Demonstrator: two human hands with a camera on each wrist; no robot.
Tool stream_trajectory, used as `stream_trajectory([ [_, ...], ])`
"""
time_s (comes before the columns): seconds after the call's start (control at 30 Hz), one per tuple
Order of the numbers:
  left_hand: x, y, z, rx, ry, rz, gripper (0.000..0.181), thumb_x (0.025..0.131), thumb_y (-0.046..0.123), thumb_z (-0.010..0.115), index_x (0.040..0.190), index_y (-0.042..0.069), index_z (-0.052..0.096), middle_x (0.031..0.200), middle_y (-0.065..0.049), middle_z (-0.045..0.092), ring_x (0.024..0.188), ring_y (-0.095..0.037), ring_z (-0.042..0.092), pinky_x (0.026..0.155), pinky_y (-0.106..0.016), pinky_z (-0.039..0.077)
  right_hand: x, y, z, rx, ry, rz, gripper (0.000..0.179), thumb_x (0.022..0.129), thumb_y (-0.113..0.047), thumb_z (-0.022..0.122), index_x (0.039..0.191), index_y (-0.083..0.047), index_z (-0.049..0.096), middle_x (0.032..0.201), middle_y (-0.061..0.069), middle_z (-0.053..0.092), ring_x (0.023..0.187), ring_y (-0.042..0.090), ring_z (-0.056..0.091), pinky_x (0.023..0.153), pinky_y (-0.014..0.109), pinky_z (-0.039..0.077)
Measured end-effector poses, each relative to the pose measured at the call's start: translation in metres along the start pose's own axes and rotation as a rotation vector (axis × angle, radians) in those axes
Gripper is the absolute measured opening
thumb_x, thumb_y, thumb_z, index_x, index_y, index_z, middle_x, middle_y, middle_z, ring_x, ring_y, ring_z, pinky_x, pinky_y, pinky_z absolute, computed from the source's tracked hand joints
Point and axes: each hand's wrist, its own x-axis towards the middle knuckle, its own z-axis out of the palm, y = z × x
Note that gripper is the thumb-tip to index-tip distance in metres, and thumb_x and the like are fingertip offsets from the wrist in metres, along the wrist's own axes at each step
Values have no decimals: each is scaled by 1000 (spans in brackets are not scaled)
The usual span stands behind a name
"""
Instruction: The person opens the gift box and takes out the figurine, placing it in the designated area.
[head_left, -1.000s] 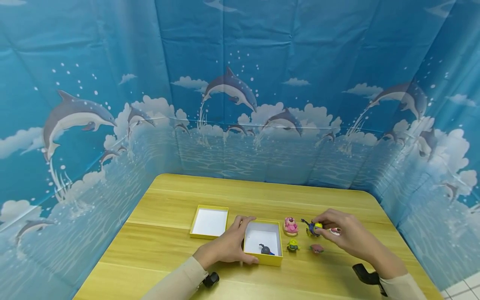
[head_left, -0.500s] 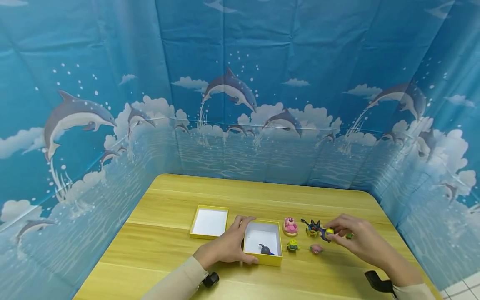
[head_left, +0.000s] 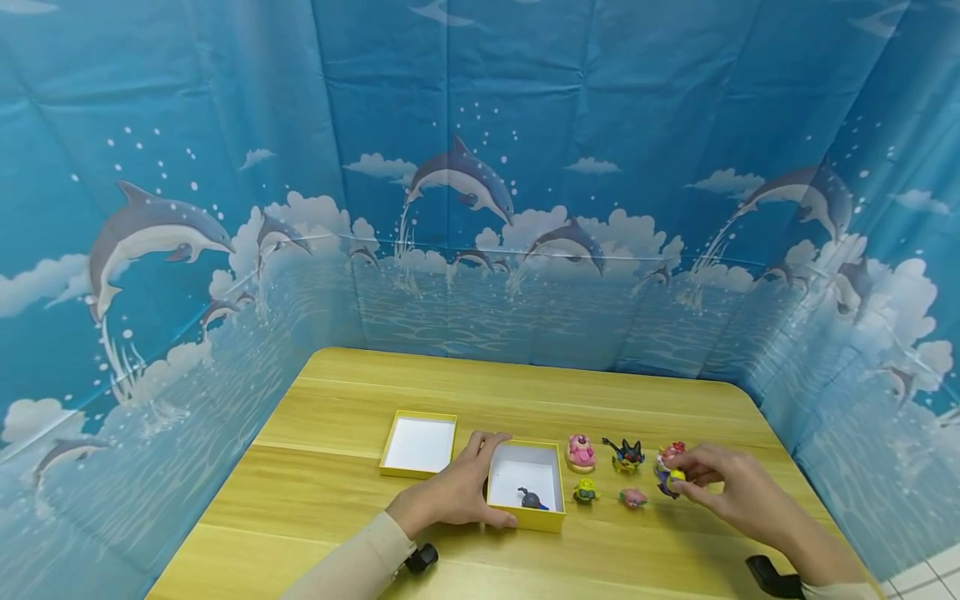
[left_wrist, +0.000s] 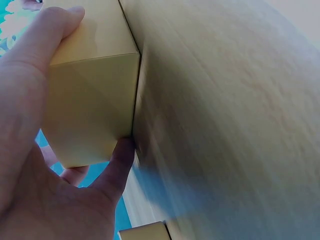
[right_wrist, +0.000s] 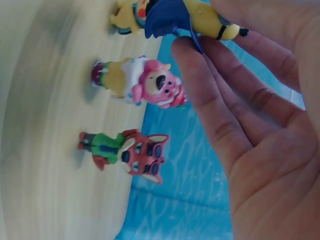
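Observation:
My left hand grips the left side of a yellow open box, thumb at the front, fingers at the back. Inside lies a small dark round figure with a blue part. In the left wrist view, the thumb presses one wall of the box. My right hand pinches a yellow-and-blue minion figurine with a black strap, just above the table. Behind it stands a pink bear figurine. A fox figurine in a green jacket shows only in the right wrist view.
A shallow yellow lid with a white inside lies left of the box. Right of the box stand a pink bear on a round base, a black-eared figure, a yellow-green figure and a small pink figure.
My right hand has carried the minion figurine rightward and toward me, from in front of the black-eared figure to in front of the pink bear figurine. The left hand and box stay still.

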Motion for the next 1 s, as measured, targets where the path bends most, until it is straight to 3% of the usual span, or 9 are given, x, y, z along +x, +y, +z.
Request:
stream_trajectory([
  [0.27, 0, 1, 0, -2, -7, -2, 128, 92, 64, 97, 186, 22, 21, 177, -10, 36, 146, -24, 59, 119, -44, 59, -10, 11, 1, 12, -60, 41, 28, 96, -1, 93, 122, -9, 85, 106, -2, 82, 90, -7, 73, 72, 24, 66],
  [1.0, -1, 3, -1, 0, -4, -10, 127, 92, 63, 97, 186, 22, 21, 177, -10, 36, 146, -24, 59, 120, -44, 59, -18, 29, 4, 38, -152, 121, 28, 97, -2, 93, 123, -3, 84, 110, 8, 84, 93, -5, 77, 76, 23, 67],
])
